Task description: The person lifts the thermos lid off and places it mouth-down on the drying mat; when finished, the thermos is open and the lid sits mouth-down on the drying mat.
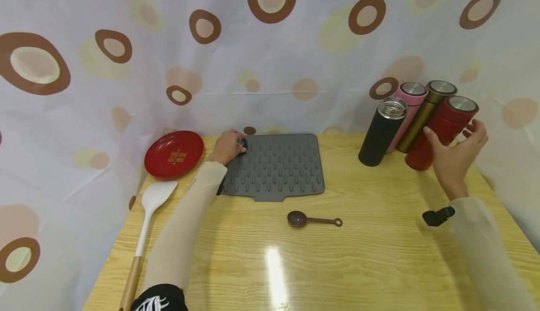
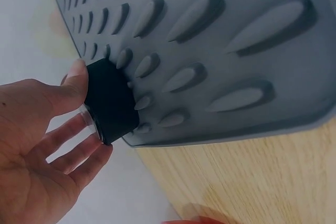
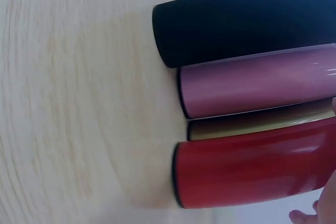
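At the far left corner of the grey ridged mat (image 1: 274,161), my left hand (image 1: 228,147) holds a black bottle lid (image 2: 111,100). Thumb and fingers pinch the lid's rim in the left wrist view, its flat side against the mat. My right hand (image 1: 457,156) reaches round the red thermos bottle (image 1: 438,130), thumb on its near left side and curled fingers on its far right. The red bottle stands upright on the table, lidded. Just left of it are a lidless black thermos (image 1: 379,135), a pink thermos (image 1: 407,114) and a gold thermos (image 1: 422,116).
A red plate (image 1: 174,155) lies at the far left. Below it, a white turner (image 1: 147,212) with a wooden handle runs along the left table edge. A brown measuring spoon (image 1: 297,218) lies in front of the mat. A patterned cloth (image 1: 270,76) hangs behind the table.
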Available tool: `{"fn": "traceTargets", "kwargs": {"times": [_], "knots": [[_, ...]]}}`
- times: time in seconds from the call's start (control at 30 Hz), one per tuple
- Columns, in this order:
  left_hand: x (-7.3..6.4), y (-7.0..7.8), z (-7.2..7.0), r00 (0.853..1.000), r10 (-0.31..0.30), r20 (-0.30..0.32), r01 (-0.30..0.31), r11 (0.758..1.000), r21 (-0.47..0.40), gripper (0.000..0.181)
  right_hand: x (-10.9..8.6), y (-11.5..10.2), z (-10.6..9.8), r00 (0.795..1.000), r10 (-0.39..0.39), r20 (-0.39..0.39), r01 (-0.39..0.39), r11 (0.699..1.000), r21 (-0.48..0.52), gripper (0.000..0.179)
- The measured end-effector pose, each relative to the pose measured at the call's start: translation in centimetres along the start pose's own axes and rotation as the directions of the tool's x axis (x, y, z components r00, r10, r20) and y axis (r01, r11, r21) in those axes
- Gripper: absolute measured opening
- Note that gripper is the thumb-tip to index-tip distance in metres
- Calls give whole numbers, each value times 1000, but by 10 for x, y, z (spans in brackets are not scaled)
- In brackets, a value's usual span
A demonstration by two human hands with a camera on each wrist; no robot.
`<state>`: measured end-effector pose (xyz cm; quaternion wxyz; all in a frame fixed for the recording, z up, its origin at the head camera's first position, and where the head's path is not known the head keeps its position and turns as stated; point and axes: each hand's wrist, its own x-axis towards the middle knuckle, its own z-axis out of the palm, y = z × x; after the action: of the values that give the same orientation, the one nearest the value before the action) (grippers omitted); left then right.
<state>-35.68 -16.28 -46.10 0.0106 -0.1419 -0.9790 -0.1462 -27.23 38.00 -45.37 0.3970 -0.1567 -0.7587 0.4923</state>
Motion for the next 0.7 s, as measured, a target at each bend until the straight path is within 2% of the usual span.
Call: {"fn": "traceTargets", "kwargs": {"times": [0.2, 0.37, 0.57, 0.7], "knots": [[2, 1, 2, 1000, -9, 5, 9, 1000, 8, 43, -9, 2, 5, 997, 73, 14, -74, 993, 92, 73], [3, 1, 3, 1000, -10, 1, 10, 999, 33, 43, -17, -2, 7, 998, 54, 12, -55, 988, 145, 72], [1, 0, 4, 1000, -12, -8, 12, 999, 38, 43, -19, -4, 8, 1000, 10, 20, -13, 987, 163, 69], [2, 0, 5, 1000, -13, -16, 14, 999, 48, 44, -9, 17, 11, 999, -30, 13, 27, 988, 149, 66]]}}
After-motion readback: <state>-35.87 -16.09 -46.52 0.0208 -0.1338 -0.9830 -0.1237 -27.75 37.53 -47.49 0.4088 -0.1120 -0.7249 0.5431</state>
